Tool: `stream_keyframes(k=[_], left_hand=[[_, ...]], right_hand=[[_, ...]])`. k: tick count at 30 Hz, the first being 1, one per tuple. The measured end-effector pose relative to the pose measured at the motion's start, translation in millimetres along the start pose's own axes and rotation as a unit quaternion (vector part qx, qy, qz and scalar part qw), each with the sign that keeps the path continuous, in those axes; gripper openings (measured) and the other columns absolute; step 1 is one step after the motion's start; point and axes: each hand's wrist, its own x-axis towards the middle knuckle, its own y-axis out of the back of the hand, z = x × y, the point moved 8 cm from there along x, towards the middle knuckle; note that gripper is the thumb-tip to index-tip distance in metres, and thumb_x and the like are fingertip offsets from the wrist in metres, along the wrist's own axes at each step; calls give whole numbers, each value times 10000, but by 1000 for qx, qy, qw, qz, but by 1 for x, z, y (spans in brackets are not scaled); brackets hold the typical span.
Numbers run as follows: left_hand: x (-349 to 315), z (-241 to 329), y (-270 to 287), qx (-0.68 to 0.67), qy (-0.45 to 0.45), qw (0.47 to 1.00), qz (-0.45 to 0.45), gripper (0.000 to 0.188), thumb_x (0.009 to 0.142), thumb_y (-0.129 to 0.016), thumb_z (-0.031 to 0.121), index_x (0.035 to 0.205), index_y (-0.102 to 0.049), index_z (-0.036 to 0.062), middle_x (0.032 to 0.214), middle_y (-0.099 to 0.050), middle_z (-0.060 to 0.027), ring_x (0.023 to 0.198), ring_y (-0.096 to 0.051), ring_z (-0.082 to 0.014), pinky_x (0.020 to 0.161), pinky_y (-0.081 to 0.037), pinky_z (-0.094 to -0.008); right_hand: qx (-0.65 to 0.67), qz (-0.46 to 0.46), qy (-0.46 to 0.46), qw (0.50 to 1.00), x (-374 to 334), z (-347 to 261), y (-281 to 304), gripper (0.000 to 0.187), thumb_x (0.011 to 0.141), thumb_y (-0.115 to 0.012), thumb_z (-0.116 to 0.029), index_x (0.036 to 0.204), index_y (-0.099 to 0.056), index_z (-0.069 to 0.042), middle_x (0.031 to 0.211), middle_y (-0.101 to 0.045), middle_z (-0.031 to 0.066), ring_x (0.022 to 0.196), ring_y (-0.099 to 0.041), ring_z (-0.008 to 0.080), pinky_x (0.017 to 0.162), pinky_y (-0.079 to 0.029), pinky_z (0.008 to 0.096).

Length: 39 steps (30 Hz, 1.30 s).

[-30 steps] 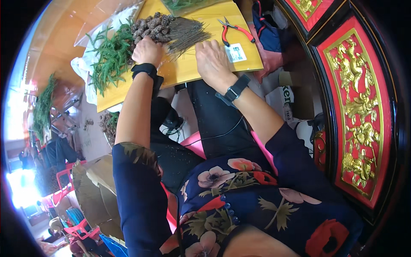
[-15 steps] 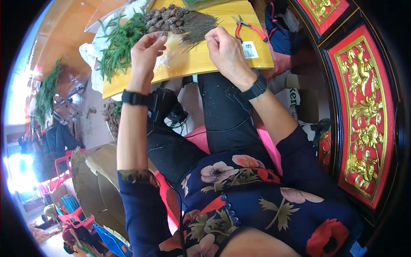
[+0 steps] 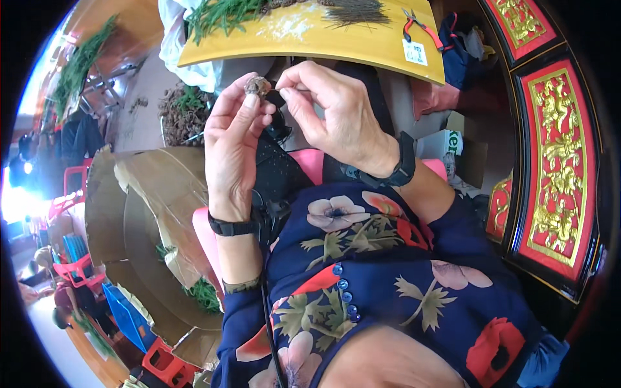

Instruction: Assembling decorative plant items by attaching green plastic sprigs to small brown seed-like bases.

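Note:
A small brown pine cone (image 3: 258,85) is held between the thumb and fingers of my left hand (image 3: 231,139), in front of the table edge. My right hand (image 3: 339,113) is closed in a pinch just right of the cone, on a thin dark wire (image 3: 275,90) that reaches toward it. Whether the wire is wound round the cone is too small to tell. Beyond my hands, a bundle of thin dark wires (image 3: 356,13) lies on the yellow table (image 3: 323,46). Red-handled pliers (image 3: 422,29) rest to its right.
Green artificial sprigs (image 3: 226,14) lie at the table's left, beside a white plastic bag (image 3: 173,39). A brown pile (image 3: 184,116) sits on the floor. An open cardboard box (image 3: 107,213) stands at my left. A red and gold carved panel (image 3: 554,161) rises at my right.
Both hands have come back from over the table toward my body and closer together at the cone. My view has tilted down, so the table sits higher in the picture.

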Motion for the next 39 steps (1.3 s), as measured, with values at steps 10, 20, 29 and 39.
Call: stream_keyframes(k=[10,20,29,39], left_hand=[[-28,-4,10,-10,-11,1000,6,293,874,-586,61,1161,-541,19,988,-608,-56,770,-589,-108,688,-483,-200],[-27,-13,12,15,-42,997,55,277,867,-588,40,1138,-541,5,949,-599,-51,775,-591,-110,685,-480,-204],[-34,-9,11,104,-90,989,56,252,880,-565,35,1129,-539,1,957,-591,-55,767,-581,-113,681,-467,-208],[-38,-12,5,37,-42,998,13,252,904,-532,60,1151,-525,10,945,-580,-42,778,-552,-102,693,-453,-212]], right_hand=[[-12,-18,18,1000,-19,-11,-11,99,810,-587,14,905,-571,-12,728,-599,82,611,-609,157,544,-480,248],[6,-23,-55,998,-28,1,-18,93,799,-601,5,876,-555,-22,673,-614,88,570,-632,192,500,-480,265],[-52,-10,-15,998,-31,-2,-17,109,776,-624,3,834,-543,-41,639,-596,87,554,-630,216,477,-476,281],[-46,-9,-6,999,-30,-11,-17,113,775,-632,-1,828,-544,-48,626,-593,86,539,-626,225,453,-468,292]])
